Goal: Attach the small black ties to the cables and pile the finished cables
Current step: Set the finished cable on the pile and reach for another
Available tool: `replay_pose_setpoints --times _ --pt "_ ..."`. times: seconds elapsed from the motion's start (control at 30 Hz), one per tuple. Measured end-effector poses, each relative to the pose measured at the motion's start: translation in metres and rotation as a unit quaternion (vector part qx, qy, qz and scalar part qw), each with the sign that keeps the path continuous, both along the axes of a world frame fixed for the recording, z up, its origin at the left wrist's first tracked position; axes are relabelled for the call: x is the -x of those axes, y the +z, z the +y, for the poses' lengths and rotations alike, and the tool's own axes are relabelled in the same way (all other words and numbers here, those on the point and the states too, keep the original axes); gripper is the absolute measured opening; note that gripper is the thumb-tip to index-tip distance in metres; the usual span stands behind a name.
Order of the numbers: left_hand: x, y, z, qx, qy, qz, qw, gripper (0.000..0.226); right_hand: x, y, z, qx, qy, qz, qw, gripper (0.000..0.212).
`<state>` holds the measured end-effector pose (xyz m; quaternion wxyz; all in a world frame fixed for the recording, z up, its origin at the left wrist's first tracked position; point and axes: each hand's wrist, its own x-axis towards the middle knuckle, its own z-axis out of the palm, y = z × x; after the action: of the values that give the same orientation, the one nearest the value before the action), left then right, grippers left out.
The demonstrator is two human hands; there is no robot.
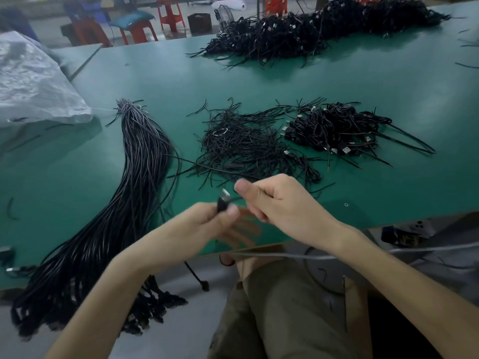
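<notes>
My left hand (217, 224) pinches the black USB plug end of a cable (223, 200) above the near table edge; its lower fingers are blurred. My right hand (274, 200) is curled round the same cable just right of the plug. A loose heap of small black ties (241, 143) lies on the green table beyond my hands. To its right sits a pile of coiled, tied cables (337, 128). A long bundle of straight black cables (134, 182) runs from the table's middle left and hangs over the near edge.
A large mound of black cables (324, 29) lies at the far right of the green table (388, 81). A grey plastic sack (33, 81) lies at the left. Red stools (169, 11) stand beyond the table. My lap and a cardboard box (355, 307) are below the edge.
</notes>
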<state>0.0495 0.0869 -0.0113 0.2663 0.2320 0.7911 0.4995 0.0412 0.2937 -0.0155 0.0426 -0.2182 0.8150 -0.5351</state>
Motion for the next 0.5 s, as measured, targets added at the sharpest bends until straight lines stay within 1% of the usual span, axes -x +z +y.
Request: replay_pose_setpoints --times 0.03,0.1,0.17,0.2,0.23,0.27,0.3,0.33,0.37,0.4,0.43,0.47,0.5 --pt "0.003 -0.004 0.002 -0.049 0.054 0.012 0.997 0.041 -0.002 0.003 -0.003 0.034 -0.019 0.012 0.999 0.063" --pt "0.008 -0.009 0.006 -0.136 0.129 0.019 0.982 0.048 -0.007 0.008 -0.010 0.072 -0.051 0.046 0.995 0.062" --pt "0.011 -0.012 0.012 -0.255 0.169 -0.033 0.952 0.057 -0.012 0.007 -0.018 0.087 -0.052 0.059 0.993 0.060" --pt "0.014 -0.010 0.014 -0.325 0.174 -0.072 0.927 0.062 -0.014 0.004 -0.023 0.090 -0.048 0.053 0.993 0.060" --pt "0.017 -0.005 0.014 -0.399 0.176 -0.114 0.893 0.064 -0.017 -0.001 -0.027 0.091 -0.043 0.042 0.994 0.059" --pt "0.019 0.002 0.012 -0.488 0.170 -0.157 0.842 0.063 -0.019 -0.008 -0.031 0.092 -0.038 0.027 0.995 0.060" --pt "0.019 0.009 0.008 -0.567 0.161 -0.198 0.783 0.057 -0.020 -0.015 -0.033 0.092 -0.035 0.015 0.995 0.062" --pt "0.019 0.015 0.002 -0.625 0.143 -0.231 0.732 0.046 -0.019 -0.020 -0.033 0.087 -0.035 0.008 0.996 0.063" --pt "0.016 0.022 -0.005 -0.649 0.112 -0.245 0.711 0.033 -0.016 -0.024 -0.031 0.077 -0.042 0.005 0.996 0.064" --pt "0.013 0.028 -0.012 -0.638 0.077 -0.242 0.727 0.027 -0.012 -0.025 -0.028 0.069 -0.054 0.003 0.996 0.064" --pt "0.009 0.031 -0.016 -0.573 0.047 -0.206 0.792 0.033 -0.005 -0.025 -0.024 0.069 -0.075 0.002 0.995 0.064" --pt "0.004 0.033 -0.017 -0.463 0.008 -0.149 0.874 0.042 0.003 -0.023 -0.020 0.072 -0.101 0.006 0.992 0.064" --pt "-0.001 0.033 -0.016 -0.316 -0.041 -0.078 0.945 0.049 0.010 -0.020 -0.016 0.073 -0.129 0.017 0.989 0.065"
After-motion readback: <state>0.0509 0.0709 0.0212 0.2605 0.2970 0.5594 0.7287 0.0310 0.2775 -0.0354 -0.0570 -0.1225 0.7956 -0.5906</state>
